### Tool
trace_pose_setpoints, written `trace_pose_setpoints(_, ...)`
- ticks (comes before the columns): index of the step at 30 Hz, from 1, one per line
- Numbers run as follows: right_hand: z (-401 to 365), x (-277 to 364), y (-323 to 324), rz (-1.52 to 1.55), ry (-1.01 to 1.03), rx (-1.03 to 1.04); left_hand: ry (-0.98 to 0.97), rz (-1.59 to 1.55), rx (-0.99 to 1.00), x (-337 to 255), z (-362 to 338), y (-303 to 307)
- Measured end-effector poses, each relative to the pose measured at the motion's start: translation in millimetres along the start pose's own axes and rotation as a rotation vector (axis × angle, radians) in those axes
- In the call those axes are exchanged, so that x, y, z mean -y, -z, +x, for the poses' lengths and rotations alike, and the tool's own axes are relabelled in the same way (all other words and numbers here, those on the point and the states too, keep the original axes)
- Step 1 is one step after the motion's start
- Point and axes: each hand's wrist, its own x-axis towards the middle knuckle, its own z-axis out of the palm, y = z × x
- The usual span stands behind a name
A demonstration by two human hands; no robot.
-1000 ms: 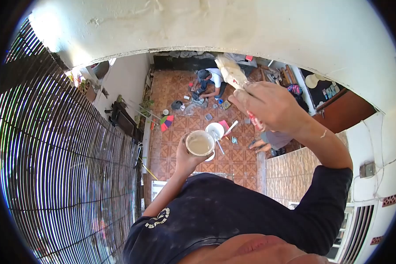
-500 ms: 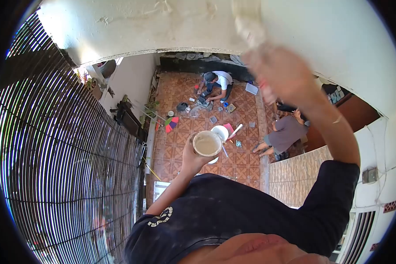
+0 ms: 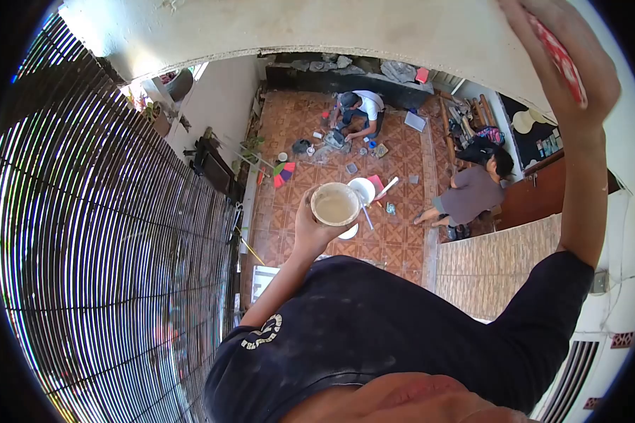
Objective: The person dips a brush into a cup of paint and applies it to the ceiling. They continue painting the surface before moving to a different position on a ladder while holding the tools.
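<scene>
The left hand [image 3: 309, 231] is wrapped around a round cup [image 3: 335, 204], held upright out in front of the chest. The cup is filled with a pale beige, creamy liquid, and its rim is smeared. The right hand [image 3: 570, 67] is raised high at the upper right, fingers clamped on a red-handled tool [image 3: 561, 58]. Only the red patterned grip shows; its working end is cut off by the edge of the view, so what kind of tool it is cannot be told.

Above runs a rough white plaster wall [image 3: 317, 32] with a curved lower edge. A slatted blind [image 3: 99, 233] fills the left side. Far below lies a patterned terracotta tile floor [image 3: 402, 243], where a person crouching [image 3: 360, 109] and a second person in grey [image 3: 473, 192] are small and hard to make out. A white bucket [image 3: 365, 187] down there is partly hidden behind the cup.
</scene>
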Motion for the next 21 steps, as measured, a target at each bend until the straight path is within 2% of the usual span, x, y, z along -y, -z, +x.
trace_pose_setpoints(1,-0.6,1.2,-3.0,-0.009,0.054,-0.085,-0.005,0.006,0.008,4.4,0.4,1.3)
trace_pose_setpoints(2,-8.5,5.5,-4.7,0.009,0.048,-0.076,0.015,-0.053,0.003,9.7,0.8,0.8)
trace_pose_setpoints(4,-36.8,26.0,-10.7,0.316,-0.122,-0.006,0.003,-0.044,-0.005,9.4,1.2,0.7)
trace_pose_setpoints(5,-47.1,46.0,-15.7,0.318,-0.159,0.105,-0.033,-0.037,-0.007,7.9,1.5,0.9)
trace_pose_setpoints(7,-80.9,70.4,-27.9,0.280,-0.006,0.240,-0.025,-0.086,-0.003,11.7,0.0,2.1)
trace_pose_setpoints(8,-90.5,83.5,-27.8,0.326,-0.014,0.253,0.019,-0.080,-0.024,9.5,-3.9,1.8)
trace_pose_setpoints(10,-102.8,102.4,-23.0,0.638,-0.266,0.250,-0.053,0.026,-0.055,4.9,-4.5,2.2)
trace_pose_setpoints(13,-102.5,95.5,-5.1,0.758,-0.194,0.291,-0.044,0.046,-0.050,14.0,-7.3,9.2)
trace_pose_setpoints(15,-114.2,98.4,0.0,0.771,-0.263,0.306,-0.041,0.081,-0.048,17.9,-10.2,16.8)
trace_pose_setpoints(17,-135.7,105.6,5.3,0.721,-0.537,0.370,-0.009,0.071,-0.001,20.5,-13.6,19.1)
trace_pose_setpoints(18,-141.0,115.2,4.9,0.881,-0.930,0.265,-0.003,0.073,0.000,21.8,-14.4,19.0)
trace_pose_setpoints(19,-146.5,120.7,4.3,0.883,-0.934,0.269,0.003,0.115,0.004,23.4,-15.3,18.5)
trace_pose_setpoints(21,-157.1,128.8,3.0,0.980,-1.598,0.050,0.015,0.155,0.006,26.4,-17.2,15.4)
